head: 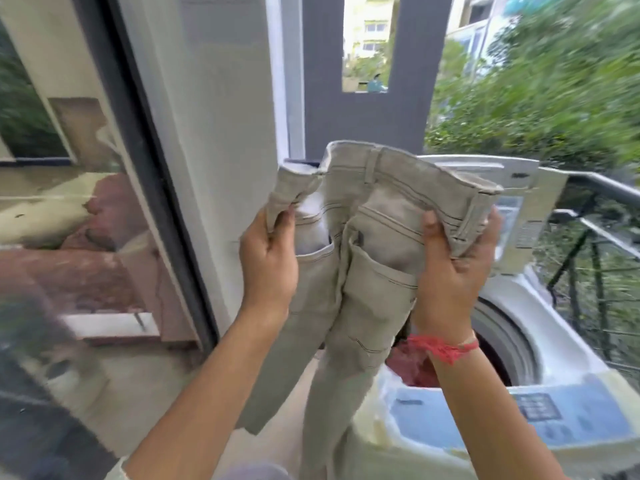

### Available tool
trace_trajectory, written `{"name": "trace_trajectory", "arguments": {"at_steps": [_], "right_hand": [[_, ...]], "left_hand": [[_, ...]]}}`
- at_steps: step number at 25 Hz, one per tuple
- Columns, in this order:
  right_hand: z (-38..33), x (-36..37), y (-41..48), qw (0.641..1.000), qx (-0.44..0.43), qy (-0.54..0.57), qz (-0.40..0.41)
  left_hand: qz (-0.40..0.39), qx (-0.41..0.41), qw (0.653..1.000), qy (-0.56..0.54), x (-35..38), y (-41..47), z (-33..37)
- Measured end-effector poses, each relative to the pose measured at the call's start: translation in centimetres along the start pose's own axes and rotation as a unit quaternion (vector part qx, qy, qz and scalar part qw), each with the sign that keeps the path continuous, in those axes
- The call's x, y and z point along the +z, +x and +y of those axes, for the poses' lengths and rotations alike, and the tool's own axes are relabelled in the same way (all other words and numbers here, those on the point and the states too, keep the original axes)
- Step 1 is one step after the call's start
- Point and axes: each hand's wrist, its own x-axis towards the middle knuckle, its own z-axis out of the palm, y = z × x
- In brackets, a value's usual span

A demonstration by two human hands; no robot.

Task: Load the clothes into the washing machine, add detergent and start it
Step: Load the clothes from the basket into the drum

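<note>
A pair of beige jeans [363, 258] hangs in front of me, waistband up and legs dangling down. My left hand [268, 261] grips the left end of the waistband. My right hand [453, 268], with a red thread around its wrist, grips the right end. Behind and below the jeans stands a white top-loading washing machine [540, 372] with its lid [519, 216] raised. A red garment [414, 367] lies in the drum. The control panel [540, 410] runs along the machine's near edge.
A dark-framed glass sliding door [104, 202] fills the left side, with a white wall [221, 133] beside it. A black metal railing [602, 244] runs behind the machine on the right, with green foliage beyond it.
</note>
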Motion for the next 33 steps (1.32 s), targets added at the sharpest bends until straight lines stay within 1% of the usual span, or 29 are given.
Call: {"name": "trace_trajectory", "arguments": {"at_steps": [2, 4, 5, 7, 8, 9, 10, 11, 12, 13, 14, 15, 17, 18, 19, 20, 21, 22, 23, 24, 25, 26, 27, 28, 30, 32, 33], "right_hand": [[0.4, -3.0, 3.7, 0.995, -0.086, -0.048, 0.035], [1.8, -7.0, 7.6, 0.985, -0.126, -0.114, 0.042], [3.0, -9.1, 9.3, 0.980, -0.125, -0.144, 0.045], [6.1, -13.5, 11.9, 0.974, -0.085, -0.202, 0.053], [8.1, -15.9, 12.9, 0.969, -0.062, -0.234, 0.057], [10.4, -18.1, 13.7, 0.959, -0.035, -0.276, 0.052], [12.7, -20.0, 14.2, 0.942, 0.002, -0.334, 0.032], [15.2, -22.1, 14.7, 0.911, 0.052, -0.410, 0.000], [17.4, -24.0, 15.0, 0.863, 0.107, -0.493, -0.029], [19.2, -25.7, 15.1, 0.813, 0.163, -0.556, -0.051], [20.5, -27.0, 15.1, 0.779, 0.210, -0.586, -0.070], [21.3, -27.7, 14.8, 0.761, 0.244, -0.593, -0.095], [22.5, -27.3, 13.5, 0.746, 0.263, -0.583, -0.188], [23.0, -26.1, 12.2, 0.743, 0.252, -0.565, -0.254], [23.4, -24.3, 10.7, 0.743, 0.232, -0.535, -0.329], [23.6, -22.2, 9.2, 0.732, 0.211, -0.495, -0.418], [23.8, -19.7, 7.3, 0.699, 0.195, -0.450, -0.520], [24.0, -17.2, 5.3, 0.647, 0.175, -0.415, -0.615], [24.3, -14.7, 3.3, 0.593, 0.151, -0.397, -0.684], [24.7, -12.5, 1.5, 0.554, 0.123, -0.395, -0.722], [25.1, -10.6, -0.1, 0.531, 0.092, -0.405, -0.738], [25.6, -9.1, -1.4, 0.516, 0.069, -0.422, -0.742], [26.1, -7.9, -2.3, 0.504, 0.058, -0.438, -0.742], [26.6, -7.1, -2.9, 0.497, 0.059, -0.448, -0.741], [26.8, -6.7, -3.1, 0.501, 0.054, -0.454, -0.735], [26.0, -7.1, -2.9, 0.502, 0.003, -0.457, -0.734], [25.4, -7.3, -2.7, 0.500, -0.020, -0.457, -0.735]], "left_hand": [[-0.052, 0.035, 0.998, -0.008, 6.5, 0.2, 0.0], [-0.098, 0.044, 0.994, -0.003, 13.9, -0.4, -1.2], [-0.130, 0.041, 0.991, -0.002, 17.3, -0.9, -2.2], [-0.208, -0.001, 0.978, 0.015, 23.4, -2.1, -5.4], [-0.252, -0.026, 0.966, 0.048, 26.1, -2.7, -8.1], [-0.302, -0.054, 0.947, 0.093, 28.0, -3.3, -10.6], [-0.355, -0.089, 0.920, 0.139, 29.3, -3.8, -13.0], [-0.409, -0.116, 0.887, 0.183, 30.2, -4.6, -15.0], [-0.453, -0.129, 0.854, 0.220, 30.3, -5.2, -16.4], [-0.479, -0.132, 0.834, 0.240, 29.7, -6.0, -17.4], [-0.481, -0.131, 0.832, 0.243, 28.3, -6.7, -18.1], [-0.459, -0.133, 0.846, 0.237, 26.3, -7.4, -18.3], [-0.364, -0.155, 0.889, 0.231, 20.8, -8.5, -18.0], [-0.316, -0.163, 0.901, 0.248, 17.1, -9.1, -17.9], [-0.289, -0.175, 0.898, 0.283, 13.3, -9.5, -17.8], [-0.282, -0.197, 0.883, 0.321, 9.5, -9.9, -18.1], [-0.296, -0.231, 0.849, 0.372, 5.6, -10.3, -18.7], [-0.330, -0.261, 0.799, 0.430, 1.9, -10.8, -19.6], [-0.366, -0.291, 0.740, 0.483, -1.6, -11.4, -20.5], [-0.394, -0.318, 0.686, 0.523, -4.1, -12.1, -21.4], [-0.415, -0.344, 0.642, 0.545, -5.6, -12.7, -22.1], [-0.430, -0.362, 0.617, 0.551, -6.3, -13.6, -23.1], [-0.439, -0.369, 0.612, 0.545, -6.4, -14.4, -24.0], [-0.442, -0.370, 0.621, 0.531, -6.1, -15.2, -25.0], [-0.432, -0.342, 0.670, 0.498, -4.9, -16.3, -26.7], [-0.392, -0.318, 0.729, 0.462, -4.1, -16.7, -27.8], [-0.361, -0.323, 0.754, 0.444, -4.1, -16.8, -28.0]]}}
